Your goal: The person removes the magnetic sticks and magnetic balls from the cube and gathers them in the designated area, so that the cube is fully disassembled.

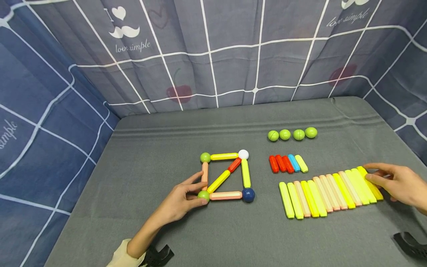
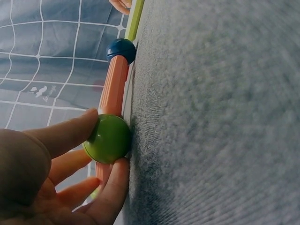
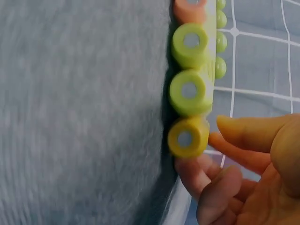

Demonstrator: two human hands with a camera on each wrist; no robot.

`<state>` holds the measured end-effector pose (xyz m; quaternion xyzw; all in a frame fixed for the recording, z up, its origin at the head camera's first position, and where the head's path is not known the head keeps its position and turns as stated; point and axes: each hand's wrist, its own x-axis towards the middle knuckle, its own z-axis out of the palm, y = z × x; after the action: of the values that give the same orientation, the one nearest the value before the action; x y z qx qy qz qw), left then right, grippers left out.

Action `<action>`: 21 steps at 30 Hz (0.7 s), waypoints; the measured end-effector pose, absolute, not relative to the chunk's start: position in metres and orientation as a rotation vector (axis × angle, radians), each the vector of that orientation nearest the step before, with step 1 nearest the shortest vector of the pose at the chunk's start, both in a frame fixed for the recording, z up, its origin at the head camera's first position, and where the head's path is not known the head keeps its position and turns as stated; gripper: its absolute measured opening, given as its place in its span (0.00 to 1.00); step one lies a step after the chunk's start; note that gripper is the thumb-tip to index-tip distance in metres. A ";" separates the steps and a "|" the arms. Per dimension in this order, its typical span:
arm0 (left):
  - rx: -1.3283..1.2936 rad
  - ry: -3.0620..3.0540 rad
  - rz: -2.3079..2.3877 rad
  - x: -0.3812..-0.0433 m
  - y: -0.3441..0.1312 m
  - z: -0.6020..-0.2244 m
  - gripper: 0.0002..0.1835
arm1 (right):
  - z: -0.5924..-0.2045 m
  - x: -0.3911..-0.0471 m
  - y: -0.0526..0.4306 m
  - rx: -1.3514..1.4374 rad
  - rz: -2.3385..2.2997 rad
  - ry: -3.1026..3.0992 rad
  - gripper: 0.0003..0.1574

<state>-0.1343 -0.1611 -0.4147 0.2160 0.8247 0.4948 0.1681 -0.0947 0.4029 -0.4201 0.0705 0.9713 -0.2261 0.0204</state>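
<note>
Sticks and balls form a square with a diagonal on the grey cloth. At its near left corner my left hand (image 1: 180, 202) pinches a green ball (image 2: 108, 139) between thumb and fingers. A pink stick (image 1: 226, 195) runs from that ball to a dark blue ball (image 1: 248, 194). The other corners are a second green ball (image 1: 205, 157) and a white ball (image 1: 243, 154). A yellow and a red stick (image 1: 235, 165) make up the diagonal. My right hand (image 1: 398, 181) is at the rightmost yellow stick (image 3: 187, 137), its lower fingers against the side, thumb slightly apart.
A row of long yellow, lime and pink sticks (image 1: 311, 198) lies left of my right hand. Behind it are short red, blue and lime sticks (image 1: 294, 163). Several green balls (image 1: 298, 134) line up farther back. A checked curtain (image 1: 230, 55) surrounds the table.
</note>
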 end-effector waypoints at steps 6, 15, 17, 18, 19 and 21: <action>0.604 2.343 1.411 -0.134 -0.161 -0.415 0.30 | -0.404 -0.097 0.382 0.151 -0.631 3.103 0.22; 0.602 2.341 1.415 -0.134 -0.161 -0.415 0.29 | -0.380 -0.097 0.312 -0.219 -0.950 3.136 0.18; 0.602 2.343 1.417 -0.134 -0.162 -0.415 0.29 | -0.376 -0.097 0.293 -0.348 -1.091 3.081 0.16; 0.602 2.344 1.416 -0.134 -0.161 -0.415 0.29 | -0.374 -0.098 0.283 -0.403 -1.150 3.039 0.16; 0.603 2.346 1.415 -0.135 -0.161 -0.415 0.29 | -0.373 -0.098 0.273 -0.455 -1.205 2.988 0.15; 0.606 2.351 1.408 -0.135 -0.161 -0.415 0.29 | -0.371 -0.099 0.252 -0.535 -1.289 2.880 0.14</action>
<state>-0.1347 -0.1611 -0.4149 0.2131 0.8259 0.4947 0.1667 -0.0994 0.2521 -0.3710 -0.1672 0.8994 -0.4027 -0.0294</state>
